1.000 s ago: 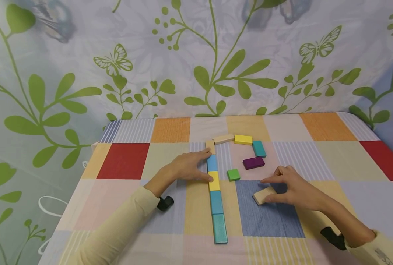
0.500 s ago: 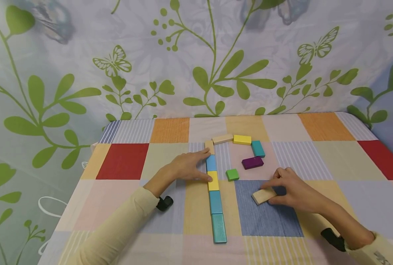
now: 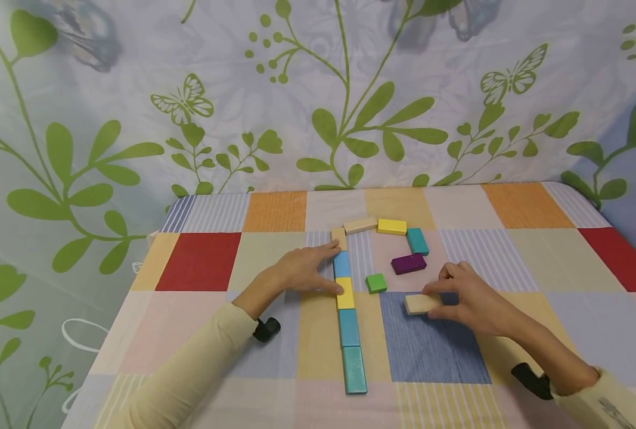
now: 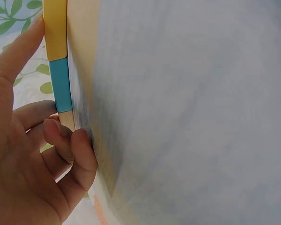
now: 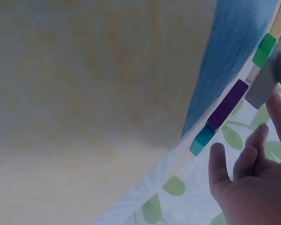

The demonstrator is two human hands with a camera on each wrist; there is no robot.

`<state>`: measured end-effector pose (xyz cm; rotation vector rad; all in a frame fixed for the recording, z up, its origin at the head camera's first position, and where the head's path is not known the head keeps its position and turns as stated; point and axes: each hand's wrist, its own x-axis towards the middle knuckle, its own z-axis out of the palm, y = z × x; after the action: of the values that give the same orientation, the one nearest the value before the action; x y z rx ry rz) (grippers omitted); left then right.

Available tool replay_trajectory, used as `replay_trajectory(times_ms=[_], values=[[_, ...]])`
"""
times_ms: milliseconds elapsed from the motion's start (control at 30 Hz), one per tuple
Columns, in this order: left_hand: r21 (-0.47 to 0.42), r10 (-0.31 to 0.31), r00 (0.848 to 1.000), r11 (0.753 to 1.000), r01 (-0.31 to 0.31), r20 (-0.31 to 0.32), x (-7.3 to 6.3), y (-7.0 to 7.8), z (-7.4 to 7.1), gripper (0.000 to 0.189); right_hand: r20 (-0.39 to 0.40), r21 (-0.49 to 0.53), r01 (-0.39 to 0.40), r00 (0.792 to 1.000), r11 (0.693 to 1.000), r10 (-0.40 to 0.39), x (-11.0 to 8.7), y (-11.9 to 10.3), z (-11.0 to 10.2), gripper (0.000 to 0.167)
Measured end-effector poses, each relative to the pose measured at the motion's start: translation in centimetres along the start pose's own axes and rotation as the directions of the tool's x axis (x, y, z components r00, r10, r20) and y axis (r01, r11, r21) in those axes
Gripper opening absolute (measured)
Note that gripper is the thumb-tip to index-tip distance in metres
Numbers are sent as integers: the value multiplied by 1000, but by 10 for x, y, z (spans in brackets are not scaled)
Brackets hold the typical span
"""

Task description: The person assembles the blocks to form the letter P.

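Observation:
In the head view my right hand (image 3: pixel 475 301) pinches a plain wooden block (image 3: pixel 416 305) between thumb and fingers, over the blue patch of cloth. The right wrist view shows that block (image 5: pixel 263 90) in shadow, close to the purple block (image 5: pixel 228 104). My left hand (image 3: pixel 308 269) rests at a straight column of blocks. Its thumb touches the yellow block (image 3: pixel 345 300), and a fingertip lies on the wooden block (image 3: pixel 338 234) at the column's top. Between them is a light blue block (image 3: pixel 341 264); two teal blocks (image 3: pixel 354 369) continue the column below.
From the column's top a curve of blocks runs right: a wooden block (image 3: pixel 360 225), a yellow block (image 3: pixel 391 226), a teal block (image 3: pixel 418 241) and a purple block (image 3: pixel 409 264). A small green block (image 3: pixel 376 283) lies apart inside. Patchwork cloth (image 3: pixel 199 333) covers the table; a printed curtain (image 3: pixel 242 89) hangs behind.
My right hand has closed its pinch on the wooden block and moved it slightly up and left, turning it more level. My left hand has stayed in place.

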<state>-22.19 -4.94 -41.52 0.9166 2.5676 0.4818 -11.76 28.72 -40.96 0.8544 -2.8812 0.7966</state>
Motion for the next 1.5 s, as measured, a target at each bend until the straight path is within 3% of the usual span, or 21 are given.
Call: replay_trajectory(times_ms=[400, 667, 767, 967, 1500], values=[[5, 3, 1000, 1000, -3, -2, 0, 0, 1, 92, -80, 50, -79, 993, 996, 83, 49, -4, 9, 26], [13, -6, 1000, 1000, 6, 2, -1, 1, 0, 94, -84, 0, 1, 996, 1000, -1, 81, -6, 22, 28], [10, -6, 1000, 1000, 6, 3, 0, 1, 0, 94, -71, -19, -5, 997, 1000, 4, 89, -5, 26, 27], [15, -7, 1000, 1000, 7, 6, 2, 0, 0, 93, -31, -20, -51, 998, 999, 50, 99, -6, 29, 27], [17, -12, 1000, 1000, 12, 14, 2, 0, 0, 94, 15, -30, -38, 999, 999, 39, 107, -1, 29, 30]])
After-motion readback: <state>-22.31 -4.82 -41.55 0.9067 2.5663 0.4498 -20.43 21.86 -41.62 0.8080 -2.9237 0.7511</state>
